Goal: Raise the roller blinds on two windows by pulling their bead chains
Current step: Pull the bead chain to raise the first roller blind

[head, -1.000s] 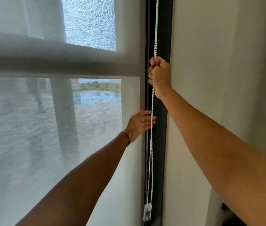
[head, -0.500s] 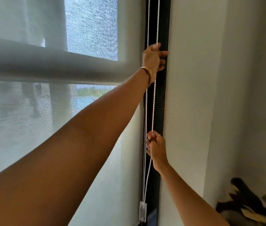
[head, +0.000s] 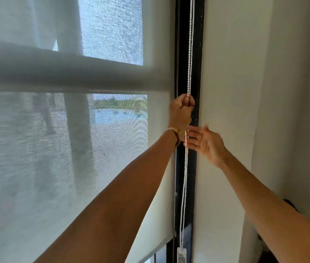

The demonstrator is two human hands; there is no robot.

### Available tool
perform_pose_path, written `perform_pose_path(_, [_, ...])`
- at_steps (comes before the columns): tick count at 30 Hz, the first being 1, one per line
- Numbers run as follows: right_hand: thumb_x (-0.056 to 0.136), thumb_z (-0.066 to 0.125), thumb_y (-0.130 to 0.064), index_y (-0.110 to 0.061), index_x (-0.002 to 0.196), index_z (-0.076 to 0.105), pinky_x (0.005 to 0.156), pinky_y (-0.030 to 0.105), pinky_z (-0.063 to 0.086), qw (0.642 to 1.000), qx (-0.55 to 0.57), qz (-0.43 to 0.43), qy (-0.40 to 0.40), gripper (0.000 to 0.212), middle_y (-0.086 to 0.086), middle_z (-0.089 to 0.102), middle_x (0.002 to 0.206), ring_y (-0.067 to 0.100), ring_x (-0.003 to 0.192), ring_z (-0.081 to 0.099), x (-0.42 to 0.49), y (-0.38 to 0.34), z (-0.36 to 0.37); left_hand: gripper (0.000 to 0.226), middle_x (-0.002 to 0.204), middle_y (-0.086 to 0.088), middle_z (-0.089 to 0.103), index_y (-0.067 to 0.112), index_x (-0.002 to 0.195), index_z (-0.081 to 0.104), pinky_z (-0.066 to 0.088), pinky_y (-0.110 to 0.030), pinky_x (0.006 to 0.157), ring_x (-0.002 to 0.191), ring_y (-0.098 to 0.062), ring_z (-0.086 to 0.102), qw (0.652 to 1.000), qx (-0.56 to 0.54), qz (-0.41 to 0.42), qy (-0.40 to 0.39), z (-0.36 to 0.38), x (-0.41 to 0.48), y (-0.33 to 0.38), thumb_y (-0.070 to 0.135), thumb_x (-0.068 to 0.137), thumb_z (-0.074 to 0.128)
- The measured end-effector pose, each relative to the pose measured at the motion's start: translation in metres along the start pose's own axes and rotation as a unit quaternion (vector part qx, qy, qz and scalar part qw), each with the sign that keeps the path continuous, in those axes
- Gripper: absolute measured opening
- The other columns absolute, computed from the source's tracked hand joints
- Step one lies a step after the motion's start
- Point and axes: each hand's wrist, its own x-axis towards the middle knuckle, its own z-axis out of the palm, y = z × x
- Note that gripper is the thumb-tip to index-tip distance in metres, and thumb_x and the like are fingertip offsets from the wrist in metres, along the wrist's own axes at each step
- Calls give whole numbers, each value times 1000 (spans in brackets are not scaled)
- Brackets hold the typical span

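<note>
A white bead chain [head: 190,54] hangs in two strands down the black window frame [head: 198,73] to a clear holder [head: 181,253] at the bottom. My left hand [head: 181,111] is fisted around the chain at mid height. Just below it, my right hand [head: 205,143] has its fingers spread, fingertips at the chain, gripping nothing. A translucent white roller blind [head: 55,149] covers the window on the left. Its bottom bar [head: 161,245] is lifted a little, with a dark gap beneath it.
A white wall [head: 226,92] runs along the right of the frame, with a corner further right. Something dark [head: 291,204] sits low at the right edge behind my right arm. Through the blind I see a horizontal window bar [head: 65,73] and water outside.
My left hand has pulled the chain down from high up to mid height. My right hand let go of the chain and rose to just below the left. The blind's bottom bar came into view.
</note>
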Motion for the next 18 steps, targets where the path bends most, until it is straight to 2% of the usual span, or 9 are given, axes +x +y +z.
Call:
perform_pose_path(3, [102, 21, -32, -10, 111, 59, 95, 39, 49, 998, -41, -42, 5, 45, 12, 65, 114, 26, 104, 64, 14, -39, 2, 35, 63, 0, 46, 15, 67, 49, 39, -13, 49, 53, -4, 46, 1000, -5, -14, -21, 0, -25, -23, -8, 88, 32])
perform_pose_path(6, [103, 21, -25, -2, 125, 52, 96, 38, 50, 997, -50, -60, 2, 45, 13, 64, 117, 26, 106, 64, 30, -73, 9, 28, 61, 1, 42, 18, 65, 47, 32, -16, 50, 55, -8, 38, 998, 39, -19, -43, 1, -45, -46, 6, 87, 35])
perform_pose_path(9, [103, 21, -24, -2, 123, 53, 93, 39, 52, 995, -45, -82, -18, 44, 13, 65, 116, 27, 105, 66, 41, -106, 28, 32, 61, 1, 41, 17, 62, 44, 33, -15, 56, 60, -8, 38, 994, 72, -46, -62, -3, -64, -69, -1, 86, 34])
perform_pose_path(12, [103, 22, -26, -9, 112, 58, 82, 38, 57, 995, -20, -99, -3, 41, 9, 69, 106, 25, 92, 70, 52, -136, 49, 37, 61, 1, 41, 17, 62, 44, 36, -11, 54, 57, -4, 39, 990, 92, -81, -72, -12, -80, -86, -1, 93, 32])
perform_pose_path(14, [102, 25, -25, -13, 108, 59, 71, 33, 55, 994, -49, -90, 35, 37, 5, 69, 99, 20, 80, 67, 56, -146, 64, 38, 62, 2, 42, 17, 63, 44, 38, -8, 55, 55, 0, 40, 987, 103, -95, -78, -19, -90, -94, -1, 94, 31])
perform_pose_path(16, [98, 28, -15, -15, 99, 61, 56, 26, 42, 988, -116, -82, 63, 34, 1, 64, 83, 11, 60, 53, 57, -141, 77, 39, 61, 2, 41, 17, 61, 44, 36, -8, 57, 55, 0, 40, 984, 112, -116, -79, -25, -100, -98, -4, 91, 31])
perform_pose_path(18, [89, 27, -3, -17, 79, 59, 48, 23, 27, 970, -181, -134, 92, 36, -2, 49, 63, 8, 48, 35, 57, -125, 85, 38, 61, 1, 42, 15, 61, 44, 37, -9, 57, 56, -2, 41, 979, 111, -143, -92, -32, -105, -98, -6, 90, 30])
